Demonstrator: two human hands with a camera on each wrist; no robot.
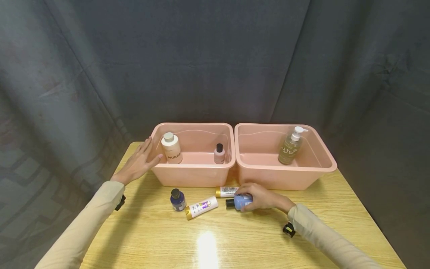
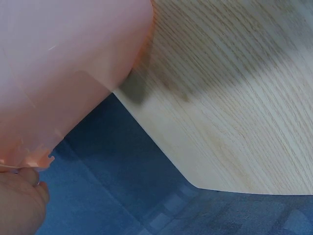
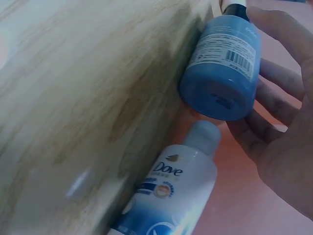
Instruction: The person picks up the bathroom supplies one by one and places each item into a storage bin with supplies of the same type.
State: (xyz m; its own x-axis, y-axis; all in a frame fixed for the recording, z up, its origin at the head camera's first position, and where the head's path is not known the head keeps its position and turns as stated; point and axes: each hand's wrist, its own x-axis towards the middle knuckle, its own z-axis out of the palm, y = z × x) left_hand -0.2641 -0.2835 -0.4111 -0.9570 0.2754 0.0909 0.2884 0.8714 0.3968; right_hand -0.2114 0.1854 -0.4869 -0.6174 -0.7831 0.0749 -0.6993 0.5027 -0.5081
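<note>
My left hand (image 1: 139,162) rests with extended fingers at the left rim of the left pink bin (image 1: 191,175). In the left wrist view, part of that hand (image 2: 22,203) shows at the bin's edge. My right hand (image 1: 258,197) grips a blue bottle (image 1: 242,201) with a black cap, lying on its side. Fingers (image 3: 279,100) lie along the bottle's side in the right wrist view. A white Dove bottle (image 3: 178,176) lies just below it there. Behind the blue bottle is a white tube with a gold cap (image 1: 226,191), partly covered by my fingers.
The left bin contains a white bottle (image 1: 172,149) and a small pink bottle (image 1: 219,154). A green pump bottle (image 1: 289,149) stands in the right pink bin (image 1: 275,179). On the wooden table (image 1: 161,243) are a dark blue bottle (image 1: 178,201) and another gold-capped white tube (image 1: 203,206).
</note>
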